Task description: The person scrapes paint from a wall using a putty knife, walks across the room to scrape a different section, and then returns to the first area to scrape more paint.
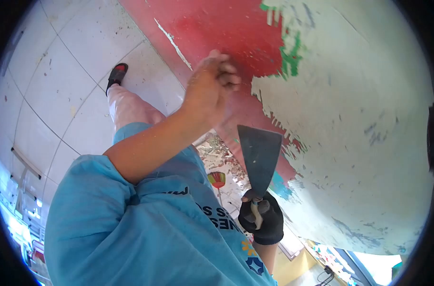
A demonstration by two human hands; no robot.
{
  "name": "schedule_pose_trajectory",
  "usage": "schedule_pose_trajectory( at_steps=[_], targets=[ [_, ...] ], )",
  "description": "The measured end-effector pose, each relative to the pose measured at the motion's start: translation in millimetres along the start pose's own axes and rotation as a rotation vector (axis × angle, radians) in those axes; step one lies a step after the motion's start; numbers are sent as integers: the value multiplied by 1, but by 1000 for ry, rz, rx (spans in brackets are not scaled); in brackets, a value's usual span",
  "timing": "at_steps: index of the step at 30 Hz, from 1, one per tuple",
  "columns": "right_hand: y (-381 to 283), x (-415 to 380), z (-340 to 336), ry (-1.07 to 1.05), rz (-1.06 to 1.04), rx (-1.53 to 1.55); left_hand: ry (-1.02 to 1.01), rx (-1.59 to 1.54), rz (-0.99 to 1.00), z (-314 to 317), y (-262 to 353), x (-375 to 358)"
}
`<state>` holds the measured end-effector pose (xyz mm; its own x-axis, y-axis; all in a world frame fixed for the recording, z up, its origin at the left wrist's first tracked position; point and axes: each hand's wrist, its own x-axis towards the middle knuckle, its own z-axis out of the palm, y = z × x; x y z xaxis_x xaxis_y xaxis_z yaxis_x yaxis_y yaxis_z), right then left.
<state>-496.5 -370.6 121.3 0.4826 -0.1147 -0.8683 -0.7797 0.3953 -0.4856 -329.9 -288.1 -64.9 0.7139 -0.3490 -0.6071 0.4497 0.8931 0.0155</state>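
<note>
Your short-sleeved cloth shirt point(107, 229) is light blue, with black lettering point(221, 223) and a yellow-and-navy emblem point(254, 265). The black cloth glove point(273, 221) on your right hand point(262, 219) sits against the flat metal scraper point(261, 155), dark grey in the blade, pale cream in the handle. Your broad painted surface point(350, 119) is patchy red and whitish green, with jagged bright-green edges. The tiled floor point(59, 71) is white, lined with dark grid joints; your low shoe point(117, 74), black and red.

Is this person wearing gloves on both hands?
No, the right hand, which holds a paint scraper, wears a black glove, while the left hand is bare.
</note>
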Motion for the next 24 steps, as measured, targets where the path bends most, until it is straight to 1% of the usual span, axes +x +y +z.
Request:
schedule_pose_trajectory(
  at_steps=[1,3,4,6,7,9,10,11,13,14,15,16,17,19,20,21,22,23,24],
  targets=[
    [6,0,-5,-13,-15,15,-13,20,5,-4,-2,-5],
    [16,1,-13,-53,-75,24,123,227,14,-6,-5,-22],
    [22,2,-18,-99,-124,39,111,248,26,-9,-10,-33],
    [27,5,-29,-161,-138,53,3,248,-112,-12,-20,-56],
    [30,6,-34,-205,-136,51,-12,273,-101,-10,-22,-68],
    [37,10,-43,-219,-163,78,-327,393,-226,-5,-27,-90],
    [40,12,-47,-258,-155,102,-442,509,-196,-15,-30,-91],
    [43,13,-49,-297,-147,126,-452,537,-195,-15,-28,-93],
    [49,13,-49,-322,-185,146,-443,713,-219,-13,-23,-94],
    [52,13,-47,-247,-205,124,-454,734,-220,-11,-21,-95],
    [55,12,-47,-169,-222,98,-401,733,-207,-8,-20,-95],
    [60,9,-53,-180,-245,110,-350,725,-194,-5,-20,-98],
    [61,6,-51,-180,-251,119,-355,734,-197,-4,-22,-97],
    [56,-7,-39,115,-423,-101,-371,621,-313,-3,-29,-96],
    [52,-17,-40,135,-429,-188,-373,624,-312,0,-35,-100],
    [53,-22,-42,136,-433,-187,-373,529,-373,4,-44,-104],
    [54,-27,-44,228,-500,-257,-374,433,-435,9,-52,-108],
    [54,-33,-45,324,-564,-326,-377,433,-438,13,-59,-115],
    [48,-41,-43,367,-554,-330,-433,389,-524,17,-66,-121]
  ],
)
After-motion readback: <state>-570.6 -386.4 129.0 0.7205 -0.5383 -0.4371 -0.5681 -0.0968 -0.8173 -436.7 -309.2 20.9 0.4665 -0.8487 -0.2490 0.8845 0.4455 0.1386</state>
